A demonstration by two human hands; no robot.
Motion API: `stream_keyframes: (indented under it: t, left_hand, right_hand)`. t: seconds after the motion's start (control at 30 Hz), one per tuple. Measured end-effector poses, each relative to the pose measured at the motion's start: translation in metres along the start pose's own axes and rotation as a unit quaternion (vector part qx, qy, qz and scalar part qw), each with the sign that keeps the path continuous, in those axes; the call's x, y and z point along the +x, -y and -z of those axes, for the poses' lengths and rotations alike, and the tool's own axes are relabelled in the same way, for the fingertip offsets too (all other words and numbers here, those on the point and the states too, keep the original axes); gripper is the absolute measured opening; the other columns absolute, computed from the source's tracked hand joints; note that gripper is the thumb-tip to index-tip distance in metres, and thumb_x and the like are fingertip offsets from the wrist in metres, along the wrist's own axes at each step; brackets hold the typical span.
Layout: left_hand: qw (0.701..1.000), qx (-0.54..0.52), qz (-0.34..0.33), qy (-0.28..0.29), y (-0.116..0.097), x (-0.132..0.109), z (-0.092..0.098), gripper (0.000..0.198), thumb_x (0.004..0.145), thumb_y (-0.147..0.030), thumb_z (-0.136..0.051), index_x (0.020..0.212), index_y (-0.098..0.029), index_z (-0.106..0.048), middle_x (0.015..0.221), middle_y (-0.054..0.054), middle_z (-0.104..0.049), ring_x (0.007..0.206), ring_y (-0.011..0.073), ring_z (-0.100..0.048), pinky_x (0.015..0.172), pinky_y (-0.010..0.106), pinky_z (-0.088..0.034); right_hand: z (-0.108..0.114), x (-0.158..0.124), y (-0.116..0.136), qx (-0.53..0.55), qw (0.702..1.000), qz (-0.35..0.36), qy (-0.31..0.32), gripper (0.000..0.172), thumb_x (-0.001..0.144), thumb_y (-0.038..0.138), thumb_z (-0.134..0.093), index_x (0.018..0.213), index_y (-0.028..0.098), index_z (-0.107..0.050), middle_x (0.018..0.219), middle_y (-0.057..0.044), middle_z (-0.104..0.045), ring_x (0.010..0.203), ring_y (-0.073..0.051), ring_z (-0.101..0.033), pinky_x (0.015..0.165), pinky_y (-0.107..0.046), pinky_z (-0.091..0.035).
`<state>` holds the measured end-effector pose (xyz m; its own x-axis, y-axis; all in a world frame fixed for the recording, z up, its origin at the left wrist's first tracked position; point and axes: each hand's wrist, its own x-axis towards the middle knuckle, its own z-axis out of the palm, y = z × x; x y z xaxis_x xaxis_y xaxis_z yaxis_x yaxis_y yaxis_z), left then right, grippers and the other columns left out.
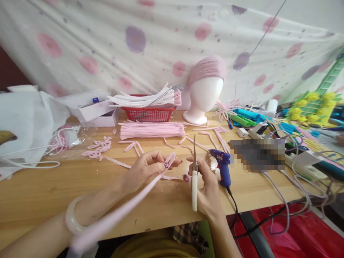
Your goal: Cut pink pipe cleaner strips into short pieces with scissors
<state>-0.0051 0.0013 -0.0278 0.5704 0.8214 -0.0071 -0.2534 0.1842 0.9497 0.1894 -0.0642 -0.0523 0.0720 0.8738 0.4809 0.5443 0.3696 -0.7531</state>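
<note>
A pink fuzzy pipe cleaner [138,199] is pinched between the thumb and fingers of my left hand [146,168]. Its upper end is bent over into a small loop, and its long tail runs down across my forearm, blurred. My right hand [208,186] is closed around scissors [194,190] with white handles, their narrow blades pointing up and away from me. The scissors and the pipe cleaner are apart. Behind my hands, a measuring tape [118,163] lies on the wooden table [88,208]. Several small pink loops [99,147] rest at the left.
A bundle of pink pipe cleaners [152,130] lies before a red basket [149,114] of white ones. A white foam head [204,95] stands behind. Right of my right hand are a blue glue gun [222,165], power strips and tangled cables [295,179]. Plastic bags [34,118] lie left.
</note>
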Motion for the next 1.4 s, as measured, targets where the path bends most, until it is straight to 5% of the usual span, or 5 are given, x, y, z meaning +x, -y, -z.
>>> stream_keyframes:
  t: [0.3,0.67,1.4]
  left_hand:
    - [0.982,-0.186,0.011,0.012,0.001,0.002,-0.008,0.015,0.073,-0.017,-0.076,0.065,-0.017,-0.063,0.078,0.0,-0.07,0.093,0.0191,-0.068,0.106,0.044,-0.043]
    - [0.979,-0.201,0.001,0.032,-0.002,0.0,-0.012,0.016,0.083,-0.017,-0.067,0.069,-0.017,-0.061,0.109,0.004,-0.073,0.114,0.0213,-0.063,0.106,0.037,-0.041]
    - [0.967,-0.253,0.005,0.004,0.002,0.0,-0.015,0.012,0.079,-0.014,-0.071,0.071,-0.016,-0.063,0.106,0.006,-0.075,0.101,0.0199,-0.069,0.105,0.038,-0.043]
  right_hand:
    - [-0.003,-0.004,0.005,-0.105,0.988,0.109,-0.04,0.019,0.082,0.027,-0.061,0.099,0.02,-0.064,0.058,0.004,-0.054,0.047,-0.011,-0.048,0.05,-0.023,-0.04]
    - [-0.007,-0.006,0.003,-0.151,0.978,0.139,-0.024,0.02,0.081,0.026,-0.064,0.1,0.019,-0.064,0.053,0.005,-0.052,0.042,-0.01,-0.046,0.045,-0.022,-0.035]
    - [-0.011,-0.003,0.006,-0.155,0.975,0.154,-0.045,0.011,0.084,0.024,-0.063,0.092,0.017,-0.067,0.051,0.004,-0.051,0.04,-0.009,-0.043,0.044,-0.021,-0.035]
